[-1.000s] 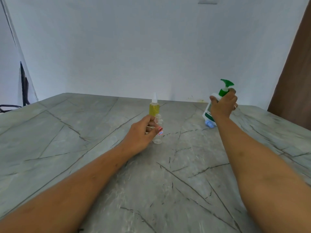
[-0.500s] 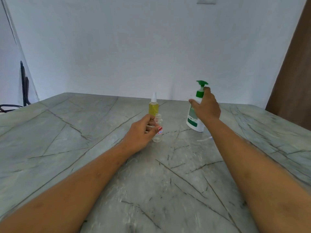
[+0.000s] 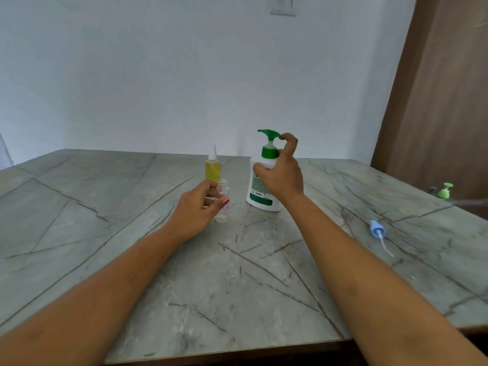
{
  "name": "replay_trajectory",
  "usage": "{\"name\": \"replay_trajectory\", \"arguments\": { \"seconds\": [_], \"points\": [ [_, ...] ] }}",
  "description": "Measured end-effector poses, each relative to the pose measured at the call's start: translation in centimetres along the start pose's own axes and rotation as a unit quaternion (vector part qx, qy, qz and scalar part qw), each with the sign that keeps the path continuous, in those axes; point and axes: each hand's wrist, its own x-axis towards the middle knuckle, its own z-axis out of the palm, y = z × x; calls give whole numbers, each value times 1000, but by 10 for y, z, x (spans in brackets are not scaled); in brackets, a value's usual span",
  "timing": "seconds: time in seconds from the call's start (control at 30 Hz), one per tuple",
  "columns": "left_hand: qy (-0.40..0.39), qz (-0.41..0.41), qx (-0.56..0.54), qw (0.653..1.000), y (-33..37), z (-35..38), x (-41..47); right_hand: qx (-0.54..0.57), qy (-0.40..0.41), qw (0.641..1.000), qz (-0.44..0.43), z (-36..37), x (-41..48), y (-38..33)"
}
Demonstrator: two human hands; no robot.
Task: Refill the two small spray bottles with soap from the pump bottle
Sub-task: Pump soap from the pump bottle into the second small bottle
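A small clear spray bottle (image 3: 224, 196) with a red-and-blue label stands uncapped at the table's middle, and my left hand (image 3: 196, 210) grips it from the left. Behind it stands a second small bottle (image 3: 212, 169) filled with yellow liquid and closed by a white pointed cap. The white pump bottle (image 3: 260, 192) with a green pump head (image 3: 268, 134) stands upright just right of the clear bottle. My right hand (image 3: 281, 175) is wrapped around its shoulder, with the index finger curled up behind the pump head.
A blue spray cap with its dip tube (image 3: 378, 231) lies on the grey marble table (image 3: 237, 273) at the right. A small green pump top (image 3: 445, 191) sits near the table's far right edge. A brown door stands at the right, a white wall behind.
My right hand has carried the pump bottle leftward and set it upright close beside the clear bottle. The left hand has kept its hold on the clear bottle.
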Motion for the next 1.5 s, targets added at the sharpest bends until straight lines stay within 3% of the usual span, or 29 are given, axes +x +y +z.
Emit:
{"name": "replay_trajectory", "arguments": {
  "seconds": [0.47,0.7,0.87,1.0,1.27,1.4,1.5],
  "points": [
    [20,-13,12,1000,5,0,0,-88,57,993,-59,5,-7,-6],
    [33,-10,16,999,6,1,0,-64,38,993,-91,10,-11,-15],
    [45,-29,26,998,-2,-1,3,30,-14,991,-127,5,-10,-17],
    [46,-43,27,998,-6,0,6,90,-55,989,-106,4,-8,-16],
    [51,-39,30,998,-12,4,8,-105,27,993,-56,15,-17,-37],
    [49,-28,33,998,-13,3,7,-68,33,997,-1,26,-19,-45],
    [54,-34,38,997,-13,3,7,-67,35,997,-20,25,-22,-44]
  ]
}}
